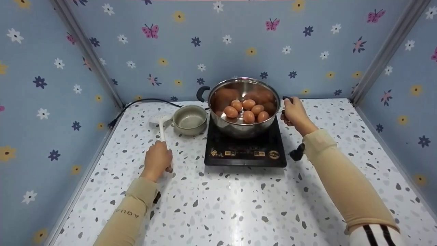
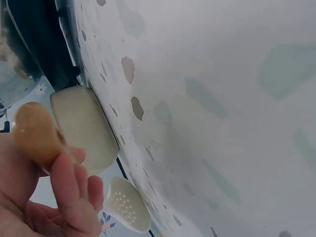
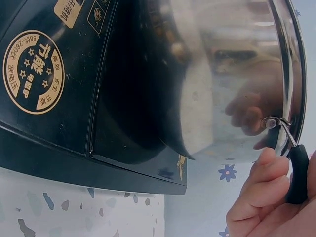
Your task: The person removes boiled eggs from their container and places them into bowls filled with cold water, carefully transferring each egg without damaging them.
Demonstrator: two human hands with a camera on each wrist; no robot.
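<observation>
My left hand [image 1: 157, 160] grips the handle of a white slotted skimmer [image 1: 161, 126], whose perforated head lies beside a grey-green bowl [image 1: 189, 120]. In the left wrist view the brown, rounded end of the skimmer's handle [image 2: 37, 133] sticks out of the fingers, and the holed head [image 2: 129, 205] shows beyond them. My right hand [image 1: 296, 114] holds the black right handle [image 3: 297, 173] of a shiny steel pot [image 1: 244, 126]. Several brown eggs [image 1: 249, 117] rest on the pot's bottom. Under the pot is a black induction cooker [image 1: 245, 159].
A black power cord [image 1: 146, 99] runs behind the bowl to the left edge of the speckled white table [image 1: 218, 205]. Blue patterned panels [image 1: 218, 44] enclose the back and both sides. The pot's left handle [image 1: 202, 93] points toward the back left.
</observation>
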